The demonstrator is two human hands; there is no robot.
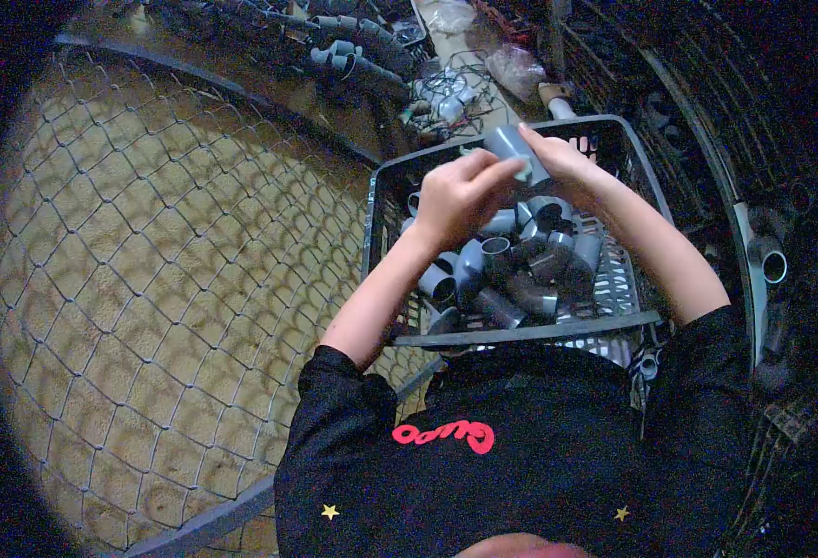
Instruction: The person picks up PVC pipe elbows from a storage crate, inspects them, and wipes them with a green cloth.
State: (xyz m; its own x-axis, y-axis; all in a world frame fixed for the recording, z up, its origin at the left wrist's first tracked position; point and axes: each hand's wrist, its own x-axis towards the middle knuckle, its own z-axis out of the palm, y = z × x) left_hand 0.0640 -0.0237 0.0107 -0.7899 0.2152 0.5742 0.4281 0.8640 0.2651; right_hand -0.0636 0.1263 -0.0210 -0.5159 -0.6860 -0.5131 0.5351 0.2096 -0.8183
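Observation:
My right hand (567,160) is closed around a grey plastic pipe fitting (511,149), holding it tilted over the far part of a black crate (530,332). My left hand (460,193) is beside the fitting, its fingers curled in a pinch. A small pale scrap-like piece (523,171) shows at its fingertips; I cannot make out what it is. Below both hands, several loose grey pipe fittings (469,265), some of them bent elbows, lie jumbled in the crate. My forearms partly cover the crate's sides.
Chain-link mesh (167,279) in a metal frame stands on the left. More grey fittings (344,60) are piled beyond it. Pale plastic bags (516,67) lie past the crate. Dark racks (679,84) line the right side, with a pipe end (774,268) sticking out.

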